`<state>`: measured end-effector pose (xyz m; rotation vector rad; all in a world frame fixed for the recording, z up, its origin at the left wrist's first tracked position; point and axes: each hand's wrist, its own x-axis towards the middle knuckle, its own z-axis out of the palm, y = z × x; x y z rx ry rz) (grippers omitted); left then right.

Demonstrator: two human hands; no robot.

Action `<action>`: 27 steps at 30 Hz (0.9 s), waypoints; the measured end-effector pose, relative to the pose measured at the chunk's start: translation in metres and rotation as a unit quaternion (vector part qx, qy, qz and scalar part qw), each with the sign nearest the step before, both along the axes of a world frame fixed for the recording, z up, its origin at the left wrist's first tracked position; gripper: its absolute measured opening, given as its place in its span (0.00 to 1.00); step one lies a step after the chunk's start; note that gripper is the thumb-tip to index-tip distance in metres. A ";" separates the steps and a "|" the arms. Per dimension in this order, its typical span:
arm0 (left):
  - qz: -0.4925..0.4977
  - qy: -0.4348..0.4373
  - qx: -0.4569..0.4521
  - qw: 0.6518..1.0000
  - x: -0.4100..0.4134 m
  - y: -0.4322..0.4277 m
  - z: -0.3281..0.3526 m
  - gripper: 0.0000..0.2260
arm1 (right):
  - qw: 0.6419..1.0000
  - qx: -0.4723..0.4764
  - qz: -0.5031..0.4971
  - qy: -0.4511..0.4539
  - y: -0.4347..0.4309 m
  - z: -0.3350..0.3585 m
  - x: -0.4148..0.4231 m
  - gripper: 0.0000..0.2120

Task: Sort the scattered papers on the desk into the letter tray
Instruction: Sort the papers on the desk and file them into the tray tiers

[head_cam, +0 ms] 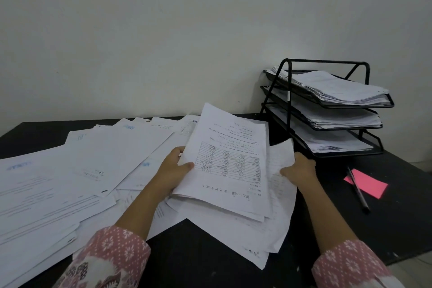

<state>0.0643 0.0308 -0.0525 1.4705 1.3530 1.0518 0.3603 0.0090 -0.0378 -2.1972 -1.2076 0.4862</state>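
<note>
Head view, paper stack [230, 166], long axis toward wall [163, 30], print upside-down

Wall [163, 30]: plain off-white, bare, faintly scuffed.
Desk [201, 255]: black top, stood flush against wall.
Floor [424, 264]: pale strip showed past desk's right edge.
Light: dim, even, soft shadows.

Papers [70, 182]: white printed sheets, lay fanned and overlapping from 9 to 12 o'clock.
Stack [231, 163]: was raised and tilted at centre, table-printed page on top.
Tray [289, 100]: black wire, three tiers, each held papers, stood at 2 o'clock.
</note>
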 end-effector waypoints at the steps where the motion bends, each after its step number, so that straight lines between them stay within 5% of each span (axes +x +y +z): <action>1: 0.001 0.002 0.003 1.000 0.000 0.000 0.000 0.14 | 0.998 -0.049 0.003 -0.029 -0.002 0.002 -0.002 0.29; 3: 0.004 0.009 0.005 1.000 -0.002 0.001 0.000 0.15 | 0.989 -0.116 0.014 -0.093 -0.007 0.006 -0.006 0.43; 5: 0.007 0.013 0.006 1.000 -0.006 0.002 0.000 0.15 | 0.987 -0.120 0.033 -0.099 -0.006 0.009 -0.010 0.45; 13: 0.022 0.005 -0.004 1.000 -0.022 0.007 0.001 0.15 | 0.997 -0.079 0.024 0.008 0.000 0.012 -0.018 0.32; 16: 0.021 -0.015 -0.015 1.000 -0.024 0.008 -0.002 0.16 | 0.993 -0.001 0.051 0.107 -0.007 0.013 -0.010 0.25; 19: 0.021 -0.037 -0.022 0.999 -0.021 0.008 -0.002 0.16 | 0.948 0.104 0.099 0.284 -0.017 0.023 0.000 0.25; 22: 0.022 -0.051 -0.024 0.998 -0.018 0.007 -0.003 0.17 | 0.915 0.170 0.091 0.354 -0.017 0.025 0.009 0.27; 24: 0.024 -0.058 -0.024 0.998 -0.019 0.007 -0.003 0.18 | 0.918 0.162 0.064 0.356 -0.016 0.021 0.009 0.30; 27: 0.029 -0.063 -0.024 0.997 -0.022 0.008 -0.003 0.16 | 0.945 0.094 0.010 0.314 -0.011 0.005 0.011 0.49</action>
